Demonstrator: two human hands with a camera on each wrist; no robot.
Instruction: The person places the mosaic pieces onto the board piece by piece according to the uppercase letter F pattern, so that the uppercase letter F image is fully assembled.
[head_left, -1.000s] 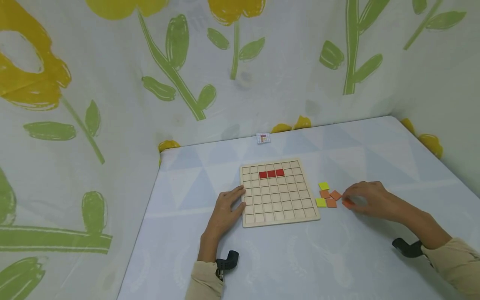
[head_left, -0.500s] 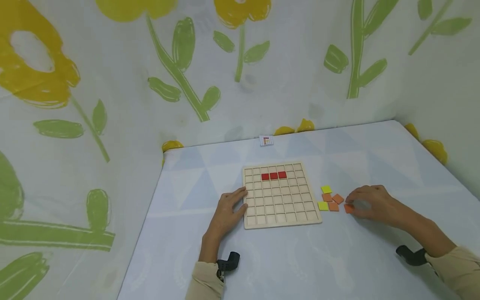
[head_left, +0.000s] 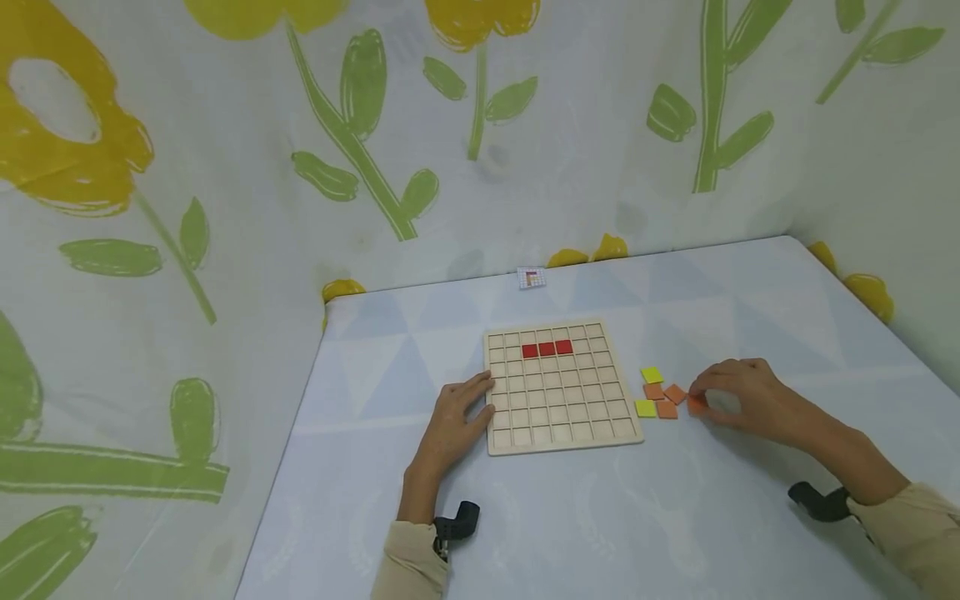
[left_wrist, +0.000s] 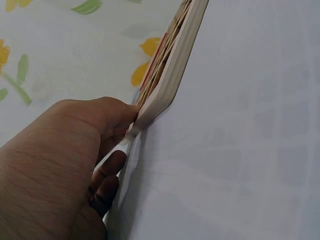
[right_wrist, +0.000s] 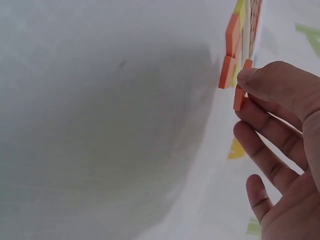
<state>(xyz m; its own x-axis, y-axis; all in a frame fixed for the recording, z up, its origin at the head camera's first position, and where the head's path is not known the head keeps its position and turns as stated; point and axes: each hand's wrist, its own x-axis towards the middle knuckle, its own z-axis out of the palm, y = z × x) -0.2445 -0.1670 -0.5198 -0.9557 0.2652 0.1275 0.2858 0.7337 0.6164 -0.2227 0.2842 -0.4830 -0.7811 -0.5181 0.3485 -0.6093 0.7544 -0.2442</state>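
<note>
In the head view a square wooden grid board point(head_left: 562, 400) lies on the table, with a row of 3 red tiles point(head_left: 547, 349) in its upper cells. My left hand point(head_left: 453, 417) rests against the board's left edge. The left wrist view has its thumb touching the board's rim point(left_wrist: 165, 90), the other fingers loosely bent beside it. To the right of the board, my right hand point(head_left: 750, 396) pinches an orange tile point(right_wrist: 242, 92) between thumb and index finger; it looks tilted and raised. Beside that hand lie several loose tiles, orange point(head_left: 667, 409) and yellow point(head_left: 646, 408).
A small card point(head_left: 531, 277) with a coloured grid pattern lies at the table's back edge. Behind stands a white cloth wall point(head_left: 585, 167) printed with flowers. A pale blue patterned cloth point(head_left: 600, 525) covers the table.
Since half a second ago my right hand has risen slightly with the orange tile, which looked flatter on the table then. My left hand stays on the board's edge, and the view shifts a little.
</note>
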